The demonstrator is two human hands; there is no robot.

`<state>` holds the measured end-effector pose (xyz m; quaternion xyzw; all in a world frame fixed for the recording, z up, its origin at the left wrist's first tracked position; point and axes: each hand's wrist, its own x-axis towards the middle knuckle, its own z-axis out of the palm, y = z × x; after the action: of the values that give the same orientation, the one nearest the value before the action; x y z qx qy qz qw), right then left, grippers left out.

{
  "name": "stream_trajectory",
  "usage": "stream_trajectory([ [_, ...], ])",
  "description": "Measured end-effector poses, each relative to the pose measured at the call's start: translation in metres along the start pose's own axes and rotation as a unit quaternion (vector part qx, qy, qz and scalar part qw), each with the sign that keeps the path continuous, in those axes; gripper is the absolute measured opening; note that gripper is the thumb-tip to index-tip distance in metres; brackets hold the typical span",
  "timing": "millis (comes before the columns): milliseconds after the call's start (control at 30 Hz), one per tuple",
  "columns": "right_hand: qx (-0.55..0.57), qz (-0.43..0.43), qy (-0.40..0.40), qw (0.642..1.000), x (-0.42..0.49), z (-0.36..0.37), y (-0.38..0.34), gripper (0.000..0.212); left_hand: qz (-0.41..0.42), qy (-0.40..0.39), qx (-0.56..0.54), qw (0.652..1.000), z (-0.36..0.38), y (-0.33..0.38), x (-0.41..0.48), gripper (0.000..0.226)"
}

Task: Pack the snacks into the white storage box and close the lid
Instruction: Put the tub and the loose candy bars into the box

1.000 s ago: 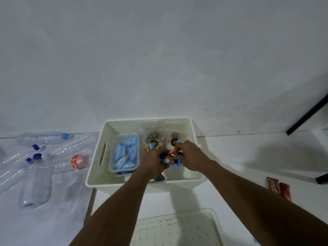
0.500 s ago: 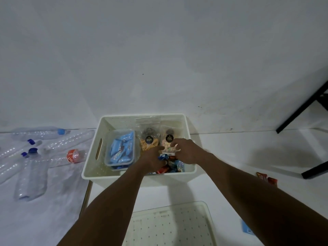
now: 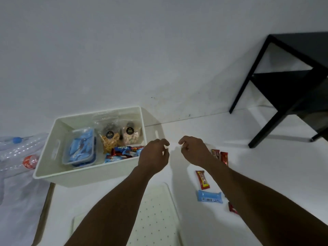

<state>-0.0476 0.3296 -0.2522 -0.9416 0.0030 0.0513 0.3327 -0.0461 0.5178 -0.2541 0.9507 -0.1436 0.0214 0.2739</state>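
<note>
- Head view: the white box [image 3: 88, 174] sits on the pale floor [image 3: 266, 174] against the wall, left of centre, open at the top. Its lid [image 3: 154, 219], a flat panel dotted with small holes, lies on the near side, partly under the left forearm.
- The left hand [image 3: 154, 155] hovers at the box's right near corner and the right hand [image 3: 193, 151] just beside it over the floor. Both have loosely curled fingers and hold nothing.
- Inside the box are a clear tub [image 3: 79, 148] of blue packets on the left, two clear bags [image 3: 110, 139] with round black labels at the far side, and a heap of loose bars [image 3: 124, 151] near the right wall.
- Left to pack are two red bars [image 3: 220, 156] just right of the right hand, a red-and-yellow bar [image 3: 202, 180] and a blue bar [image 3: 210, 196] nearer. A further red wrapper is half hidden by the right forearm.
- The likely step is gathering these. The right hand is nearest, and since the foil wrappers look slick and thin, a pinch across the width should hold better than a grip at a crimped end.
- Laying the bars flat on the heap should let the rigid lid seat evenly on the rim.
- Crinkled plastic bottles [image 3: 21, 151] lie on the left and a black table [image 3: 284, 82] stands far right.
</note>
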Motion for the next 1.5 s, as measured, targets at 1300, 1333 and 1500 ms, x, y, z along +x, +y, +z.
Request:
stream_trajectory([
  [1300,-0.224,-0.125,-0.043,0.966,-0.014,0.003,0.306,0.078,0.135,-0.227,0.206,0.942,0.263,0.056,0.053,0.093],
  [1333,-0.221,-0.126,-0.021,0.967,-0.017,0.005,0.307,0.072,0.127,-0.229,0.199,0.944,0.266,0.056,0.052,0.091],
  [1500,-0.213,-0.131,0.067,0.966,-0.026,0.017,0.310,0.054,0.115,-0.148,0.165,0.968,0.275,0.054,0.032,0.074],
])
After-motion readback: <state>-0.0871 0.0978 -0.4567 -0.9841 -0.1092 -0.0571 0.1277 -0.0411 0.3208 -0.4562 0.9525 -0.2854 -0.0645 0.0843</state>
